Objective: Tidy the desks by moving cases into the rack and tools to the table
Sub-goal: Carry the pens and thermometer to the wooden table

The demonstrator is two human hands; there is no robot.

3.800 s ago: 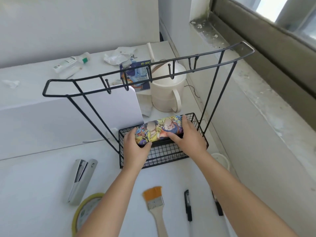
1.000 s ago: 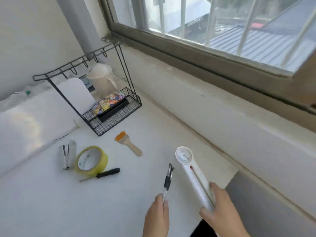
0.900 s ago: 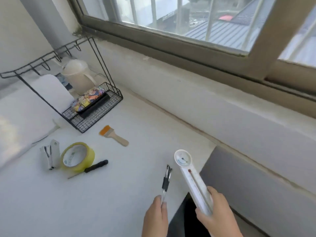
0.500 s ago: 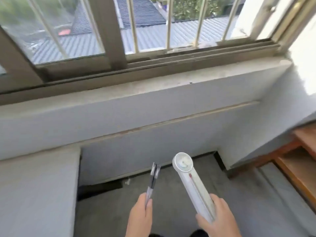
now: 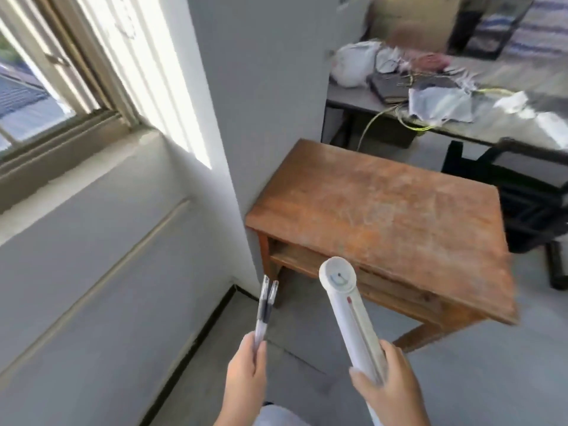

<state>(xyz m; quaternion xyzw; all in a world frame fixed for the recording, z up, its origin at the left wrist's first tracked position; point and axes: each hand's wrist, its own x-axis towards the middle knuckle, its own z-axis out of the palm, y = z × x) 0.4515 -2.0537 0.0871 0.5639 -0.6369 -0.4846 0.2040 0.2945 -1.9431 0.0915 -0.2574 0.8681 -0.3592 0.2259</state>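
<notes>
Left hand (image 5: 246,372) is low centre of the view, thumb & fingers pinched round the lower ends of two pens (image 5: 265,309); the pens stick up and slightly right, side by side, tips up, over the grey floor (image 5: 307,358). Right hand (image 5: 388,384) is closed round the bottom part of a long white thermometer (image 5: 350,315) w/ a round dial at its top end; it tilts up-left, dial end in front of the near edge of the wooden table (image 5: 384,210). Both tools are in the air, not touching the table. Table top is worn orange-brown, w/ a shelf under it, set against a grey wall corner (image 5: 227,118). Window (image 5: 46,75) is upper left. Further back right, a cluttered desk (image 5: 347,96) w/ bags, cloths & cables, blurred
</notes>
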